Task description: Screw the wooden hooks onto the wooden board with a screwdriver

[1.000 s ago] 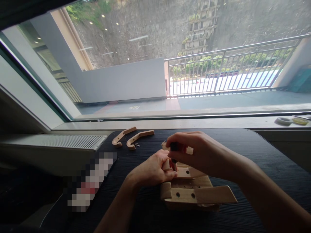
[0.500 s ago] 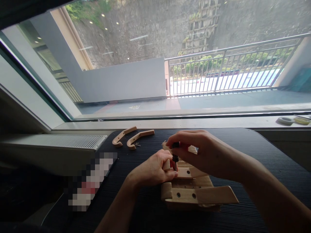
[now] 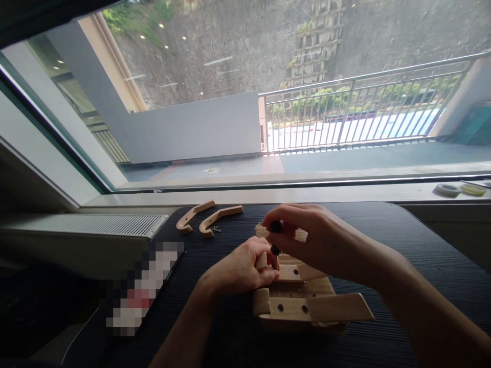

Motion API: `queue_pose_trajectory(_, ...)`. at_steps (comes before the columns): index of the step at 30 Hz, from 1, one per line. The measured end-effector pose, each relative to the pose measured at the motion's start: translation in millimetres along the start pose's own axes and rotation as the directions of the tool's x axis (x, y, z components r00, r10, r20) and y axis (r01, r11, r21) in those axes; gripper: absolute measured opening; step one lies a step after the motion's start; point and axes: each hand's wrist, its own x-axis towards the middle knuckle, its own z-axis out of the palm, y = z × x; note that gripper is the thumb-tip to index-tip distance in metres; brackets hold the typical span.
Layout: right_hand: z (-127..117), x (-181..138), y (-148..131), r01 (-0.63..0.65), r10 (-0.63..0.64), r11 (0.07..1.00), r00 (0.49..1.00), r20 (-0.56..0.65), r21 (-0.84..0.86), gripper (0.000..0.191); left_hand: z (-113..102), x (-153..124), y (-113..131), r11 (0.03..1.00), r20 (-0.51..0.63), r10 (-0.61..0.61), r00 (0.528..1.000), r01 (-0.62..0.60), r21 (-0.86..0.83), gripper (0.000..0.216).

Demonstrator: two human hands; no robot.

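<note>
My right hand grips the black handle of a screwdriver, which stands nearly upright with its shaft pointing down. Its tip meets a curved wooden hook beside my left fingers. My left hand is closed round the bent end of that hook, pressing it onto a wooden board; the tip's exact seat is hidden by the fingers. A second wooden hook lies across the near end of the board, with two dark screw holes showing.
Two more wooden hooks lie at the back left of the black table, with a few small screws beside one. A blurred flat object lies on the left. Tape rolls sit on the windowsill.
Both hands hold nearly the same pose, with the screwdriver still upright at the hook. The whole view has shifted very slightly; the right-hand fingers have turned a little on the handle.
</note>
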Motion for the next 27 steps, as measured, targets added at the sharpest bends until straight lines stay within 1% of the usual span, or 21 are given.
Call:
queue_pose_trajectory(2,-2.4,-1.9,-1.5,0.018,-0.018,1.0,1.0,0.01,0.0,0.02,-0.8,-0.4,1.7,1.0,0.002,0.027,1.0,-0.027,-0.005,0.011)
queue_pose_trajectory(5,-5.7,-3.6,-2.5,0.023,-0.023,1.0,1.0,0.008,0.014,0.023,-1.5,-0.8,2.6,1.0,0.021,0.025,0.999,-0.025,-0.013,0.017)
queue_pose_trajectory(12,-6.8,-3.2,0.8,-0.009,0.008,0.999,0.999,0.039,0.046,0.021,0.4,0.6,-2.1,1.0,0.014,-0.003,1.0,0.003,-0.013,0.016)
queue_pose_trajectory(15,-4.9,-1.3,1.3,0.006,-0.006,0.999,1.0,0.013,0.04,0.017,0.9,0.9,-1.8,1.0,0.01,-0.011,1.0,0.011,0.008,0.012)
queue_pose_trajectory(18,-1.6,1.1,1.4,0.024,-0.024,1.0,0.999,-0.028,0.01,0.013,0.6,0.2,0.8,1.0,-0.021,-0.018,1.0,0.018,0.021,0.011)
queue_pose_trajectory(20,-0.3,1.6,1.4,0.019,-0.019,1.0,0.999,-0.027,0.001,0.012,0.0,-0.3,2.3,1.0,-0.03,-0.015,0.999,0.015,0.024,0.012)
queue_pose_trajectory(24,-2.7,-0.8,1.3,0.011,-0.011,1.0,1.0,-0.008,0.027,0.016,-1.2,0.4,1.0,1.0,0.011,0.016,1.0,-0.016,-0.001,0.01)
queue_pose_trajectory(27,-5.9,-3.0,1.7,0.007,-0.006,0.998,1.0,-0.012,0.057,0.016,-1.0,1.5,-2.9,1.0,0.032,0.021,0.999,-0.02,-0.015,0.015)
